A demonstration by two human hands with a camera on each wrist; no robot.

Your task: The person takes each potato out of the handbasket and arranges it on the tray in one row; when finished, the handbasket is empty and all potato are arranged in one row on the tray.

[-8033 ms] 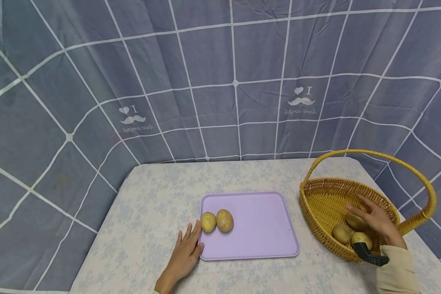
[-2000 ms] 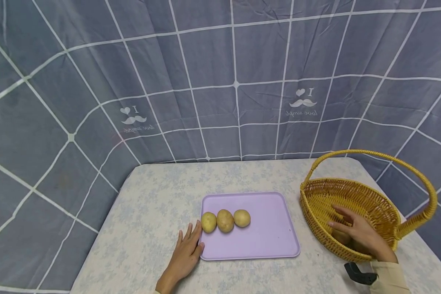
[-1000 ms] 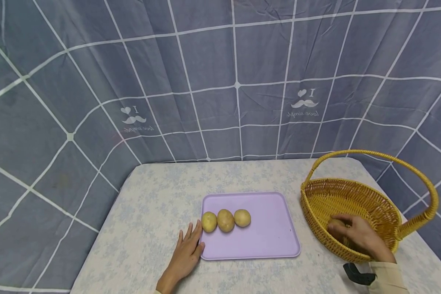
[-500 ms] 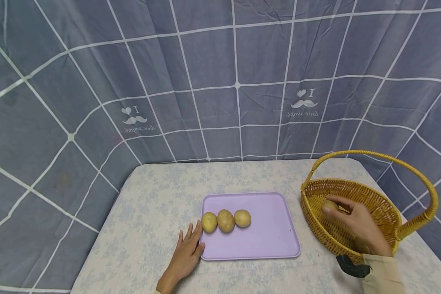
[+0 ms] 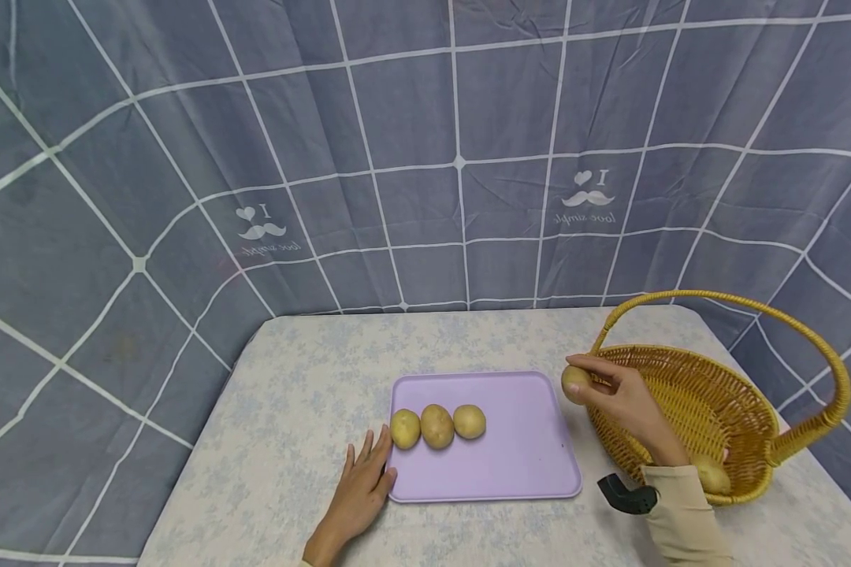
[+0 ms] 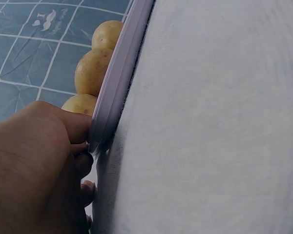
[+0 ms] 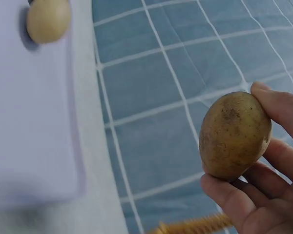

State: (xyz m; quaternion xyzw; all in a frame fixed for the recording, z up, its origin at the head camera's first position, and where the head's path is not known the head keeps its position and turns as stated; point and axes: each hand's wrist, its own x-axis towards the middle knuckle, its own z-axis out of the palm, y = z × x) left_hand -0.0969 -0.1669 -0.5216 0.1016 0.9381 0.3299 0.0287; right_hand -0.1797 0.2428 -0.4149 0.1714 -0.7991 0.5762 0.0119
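A potato (image 5: 576, 384) is pinched between the thumb and fingertips of my right hand (image 5: 627, 405), just beyond the basket's left rim. In the right wrist view this potato (image 7: 235, 136) shows dark, dusty patches. Three potatoes lie in a row along the left part of a lilac tray: a left one (image 5: 405, 429), a larger middle one (image 5: 437, 427) and a right one (image 5: 470, 422). My left hand (image 5: 354, 487) lies at the tray's left edge with fingers extended. Up close, its thumb touches the tray rim (image 6: 110, 102).
To the right stands a yellow wicker basket (image 5: 681, 378) with a tall arched handle (image 5: 745, 302). Another potato (image 5: 711, 475) is inside, partly behind my sleeve. Tray (image 5: 518, 465) and basket share a table (image 5: 305, 370) with a floral cloth. A grey checked curtain (image 5: 425, 197) hangs behind.
The third potato joined the tray's row since the oldest frame. My right hand then reached into the basket, took hold of another potato and moved it left over the rim. My left hand stayed put.
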